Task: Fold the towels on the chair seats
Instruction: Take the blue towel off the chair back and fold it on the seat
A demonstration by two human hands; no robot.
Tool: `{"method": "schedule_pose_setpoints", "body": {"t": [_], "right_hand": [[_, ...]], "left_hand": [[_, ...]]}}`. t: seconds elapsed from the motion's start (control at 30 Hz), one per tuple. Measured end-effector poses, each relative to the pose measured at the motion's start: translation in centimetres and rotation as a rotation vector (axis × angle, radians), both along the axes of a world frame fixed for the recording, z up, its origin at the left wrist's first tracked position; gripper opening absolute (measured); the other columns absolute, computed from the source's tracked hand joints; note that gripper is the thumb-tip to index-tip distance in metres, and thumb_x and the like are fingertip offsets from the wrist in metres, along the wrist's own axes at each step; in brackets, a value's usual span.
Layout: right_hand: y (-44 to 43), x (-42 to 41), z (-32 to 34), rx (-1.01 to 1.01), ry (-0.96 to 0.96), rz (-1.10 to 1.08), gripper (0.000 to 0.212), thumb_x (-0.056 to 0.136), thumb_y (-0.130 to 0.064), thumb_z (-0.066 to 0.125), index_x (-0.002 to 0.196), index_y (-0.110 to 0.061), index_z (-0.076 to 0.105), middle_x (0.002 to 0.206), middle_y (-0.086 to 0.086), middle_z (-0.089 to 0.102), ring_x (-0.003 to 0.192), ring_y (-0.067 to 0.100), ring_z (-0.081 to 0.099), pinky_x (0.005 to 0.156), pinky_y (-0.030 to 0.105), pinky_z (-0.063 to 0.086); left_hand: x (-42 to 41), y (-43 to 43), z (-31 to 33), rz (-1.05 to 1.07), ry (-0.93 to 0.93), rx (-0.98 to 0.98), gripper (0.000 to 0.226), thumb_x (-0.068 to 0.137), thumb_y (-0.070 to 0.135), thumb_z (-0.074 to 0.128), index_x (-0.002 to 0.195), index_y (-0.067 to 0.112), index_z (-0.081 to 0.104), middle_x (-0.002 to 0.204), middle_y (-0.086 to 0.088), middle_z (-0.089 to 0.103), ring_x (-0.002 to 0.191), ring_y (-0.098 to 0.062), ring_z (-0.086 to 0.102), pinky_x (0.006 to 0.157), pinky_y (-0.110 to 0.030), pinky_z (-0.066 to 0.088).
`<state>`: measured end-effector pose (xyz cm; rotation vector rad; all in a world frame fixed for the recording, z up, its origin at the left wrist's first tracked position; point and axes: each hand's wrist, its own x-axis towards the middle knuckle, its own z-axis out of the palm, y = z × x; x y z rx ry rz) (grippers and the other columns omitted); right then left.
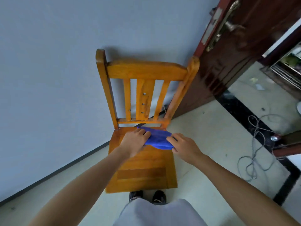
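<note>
Item: crumpled bright-blue cloth towel [160,138], lying at the rear of the seat of an orange-brown wooden slat-back chair [141,170]. On my feed, the left hand [135,141] curls its fingers over the towel's left edge. The right hand [184,147] pinches its right end (thumb below, fingers above). Dark red-brown door [228,54] stands to the right.

Glossy varnished wood chair [143,173], soft matt blue cloth towel [158,138], polished tile floor [211,136].

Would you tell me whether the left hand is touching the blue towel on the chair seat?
Touching. The head view shows the left hand with fingers curled onto the blue towel, no gap visible.
</note>
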<state>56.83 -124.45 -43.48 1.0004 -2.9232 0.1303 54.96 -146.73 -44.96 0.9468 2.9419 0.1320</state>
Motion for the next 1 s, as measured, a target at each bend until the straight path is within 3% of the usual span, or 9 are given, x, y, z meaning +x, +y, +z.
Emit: {"method": "schedule_pose_setpoints", "body": {"t": [0.1, 0.2, 0.3, 0.37, 0.53, 0.67, 0.83, 0.93, 1.0], "right_hand": [[0.0, -1.6, 5.1, -0.004, 0.130, -0.001, 0.037, 0.056, -0.013, 0.068, 0.089, -0.018, 0.052, 0.070, -0.002, 0.062, 0.057, 0.013, 0.061, 0.042, 0.014, 0.039], [-0.2, -3.5, 8.8, -0.012, 0.154, -0.026, 0.050, 0.042, -0.009, 0.087, 0.087, -0.013, 0.066, 0.074, -0.001, 0.065, 0.062, 0.013, 0.064, 0.044, 0.014, 0.044], [0.1, -4.9, 12.1, -0.050, 0.171, -0.034, 0.050, 0.043, -0.004, 0.082, 0.089, -0.011, 0.065, 0.075, 0.003, 0.064, 0.064, 0.020, 0.065, 0.041, 0.020, 0.048], [0.4, -5.5, 14.0, -0.102, 0.151, -0.034, 0.042, 0.054, -0.003, 0.072, 0.094, -0.011, 0.062, 0.080, 0.005, 0.063, 0.070, 0.025, 0.065, 0.044, 0.026, 0.052], [2.1, -6.5, 19.0, -0.144, 0.195, 0.003, 0.034, 0.074, -0.006, 0.052, 0.107, -0.007, 0.061, 0.095, 0.010, 0.062, 0.090, 0.029, 0.062, 0.061, 0.035, 0.053], [2.9, -7.6, 21.9, -0.070, 0.160, 0.025, 0.040, 0.088, -0.009, 0.045, 0.128, -0.012, 0.048, 0.119, 0.008, 0.054, 0.111, 0.025, 0.049, 0.082, 0.035, 0.046], [3.2, -8.6, 23.4, -0.023, 0.160, 0.209, 0.041, 0.090, -0.009, 0.043, 0.131, -0.013, 0.046, 0.123, 0.007, 0.053, 0.110, 0.024, 0.050, 0.077, 0.030, 0.040], [2.2, -8.2, 23.7, -0.032, 0.178, 0.358, 0.039, 0.089, -0.010, 0.045, 0.128, -0.013, 0.048, 0.125, 0.006, 0.052, 0.103, 0.027, 0.055, 0.073, 0.032, 0.043], [0.9, -7.2, 23.3, -0.035, 0.169, 0.479, 0.039, 0.089, -0.010, 0.045, 0.127, -0.014, 0.048, 0.125, 0.004, 0.052, 0.106, 0.025, 0.054, 0.072, 0.030, 0.043]], "left_hand": [[-1.8, 0.1, 4.9, 0.016, 0.053, 0.020, 0.043, 0.048, 0.025, 0.088, 0.084, 0.016, 0.065, 0.063, -0.001, 0.063, 0.051, -0.019, 0.060, 0.037, -0.023, 0.043], [-3.1, 0.3, 8.8, 0.083, 0.085, 0.084, 0.037, 0.083, 0.017, 0.058, 0.120, 0.012, 0.056, 0.098, -0.010, 0.065, 0.088, -0.028, 0.061, 0.064, -0.027, 0.041], [-4.4, 0.4, 12.0, 0.121, 0.104, 0.114, 0.045, 0.088, 0.019, 0.048, 0.133, 0.017, 0.044, 0.111, -0.007, 0.062, 0.102, -0.026, 0.057, 0.071, -0.026, 0.042], [-5.3, 0.0, 14.0, 0.108, 0.158, 0.166, 0.048, 0.085, 0.017, 0.052, 0.132, 0.016, 0.045, 0.106, -0.008, 0.065, 0.096, -0.028, 0.061, 0.066, -0.028, 0.045], [-5.5, 0.1, 18.5, 0.005, 0.399, 0.229, 0.052, 0.060, 0.017, 0.064, 0.108, 0.021, 0.044, 0.073, -0.001, 0.067, 0.056, -0.019, 0.063, 0.035, -0.021, 0.042], [-4.7, 0.9, 20.9, 0.039, 0.534, 0.228, 0.036, 0.067, 0.027, 0.041, 0.103, 0.023, 0.046, 0.074, 0.003, 0.067, 0.057, -0.016, 0.063, 0.038, -0.020, 0.046], [-1.1, 2.0, 21.6, 0.241, 0.620, 0.137, 0.035, 0.062, 0.024, 0.050, 0.096, 0.025, 0.049, 0.068, 0.009, 0.063, 0.051, -0.011, 0.060, 0.039, -0.012, 0.030], [2.8, 2.4, 20.9, 0.407, 0.577, 0.167, 0.040, 0.059, 0.019, 0.057, 0.098, 0.024, 0.052, 0.067, 0.006, 0.063, 0.053, -0.015, 0.060, 0.041, -0.017, 0.036], [6.5, 2.7, 20.4, 0.569, 0.510, 0.182, 0.037, 0.070, 0.019, 0.053, 0.108, 0.021, 0.056, 0.082, 0.002, 0.066, 0.069, -0.020, 0.063, 0.053, -0.024, 0.042]]}}
